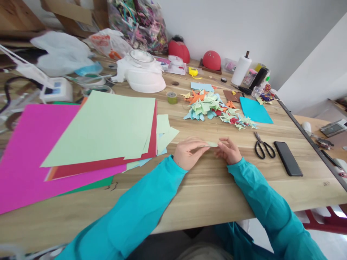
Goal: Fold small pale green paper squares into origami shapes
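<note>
Head view: from the bottom edge, two teal sleeves (141, 209) extend over a wooden table (200, 202). At the centre of the frame, the left hand (189, 151) is nearly closed, its thumb and fingers pinching a small pale green paper piece (211, 144). The right hand (230, 150) is partly curled, its fingertips at the right end of that piece; whether they grip it cannot be told. The paper piece lies between the two hands, just above the tabletop in appearance. At right of centre, a black phone (287, 159) and black-handled scissors (264, 146) lie side by side. In the left half, large pale green sheets (108, 126) overlap red and magenta ones, with smaller paper pieces (164, 124) at their right edge. Beyond the hands, upper right of centre, is a heap of folded paper shapes (207, 104), mostly pale green, orange, blue and red; a turquoise sheet (255, 109) lies to its right. Farther back stand a white roll (241, 70), a red dome (211, 60) and, upper left of centre, a clear bag of coloured pieces (139, 27)
</note>
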The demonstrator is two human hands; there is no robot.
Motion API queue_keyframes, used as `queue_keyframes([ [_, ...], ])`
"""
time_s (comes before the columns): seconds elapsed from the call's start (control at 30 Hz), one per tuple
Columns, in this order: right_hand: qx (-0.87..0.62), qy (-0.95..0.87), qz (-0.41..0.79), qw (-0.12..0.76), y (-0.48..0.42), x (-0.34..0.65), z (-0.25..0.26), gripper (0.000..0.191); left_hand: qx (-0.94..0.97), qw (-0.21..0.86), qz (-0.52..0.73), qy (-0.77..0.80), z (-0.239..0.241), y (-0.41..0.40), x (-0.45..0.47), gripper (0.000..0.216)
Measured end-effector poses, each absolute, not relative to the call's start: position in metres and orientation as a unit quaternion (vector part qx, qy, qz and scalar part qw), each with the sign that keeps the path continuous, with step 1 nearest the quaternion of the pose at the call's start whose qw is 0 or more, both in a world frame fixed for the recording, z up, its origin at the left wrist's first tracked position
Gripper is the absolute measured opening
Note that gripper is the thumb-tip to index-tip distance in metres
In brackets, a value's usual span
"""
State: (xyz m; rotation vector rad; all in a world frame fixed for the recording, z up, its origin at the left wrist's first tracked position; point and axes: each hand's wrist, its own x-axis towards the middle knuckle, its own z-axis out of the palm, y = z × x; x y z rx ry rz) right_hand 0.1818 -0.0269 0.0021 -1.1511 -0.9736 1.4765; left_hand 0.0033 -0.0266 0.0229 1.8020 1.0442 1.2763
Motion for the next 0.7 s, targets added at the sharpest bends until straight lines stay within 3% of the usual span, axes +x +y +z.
queue_keyframes([
  [0.1, -0.467, -0.475, 0.500, 0.554, -0.029, 0.179, 0.004, 0.043, 0.635, 0.364, 0.503, 0.460, 0.025, -0.030, 0.004, 0.015],
  [0.33, -0.457, -0.541, 0.501, 0.497, -0.036, 0.172, 0.007, 0.025, 0.614, 0.398, 0.493, 0.470, 0.029, -0.035, 0.007, 0.020],
  [0.5, -0.464, -0.497, 0.549, 0.487, -0.038, 0.177, -0.001, 0.023, 0.518, 0.544, 0.505, 0.426, 0.035, -0.040, 0.011, 0.030],
  [0.7, -0.476, -0.486, 0.570, 0.461, -0.038, 0.174, 0.001, 0.025, 0.512, 0.561, 0.469, 0.451, 0.030, -0.032, 0.009, 0.022],
])
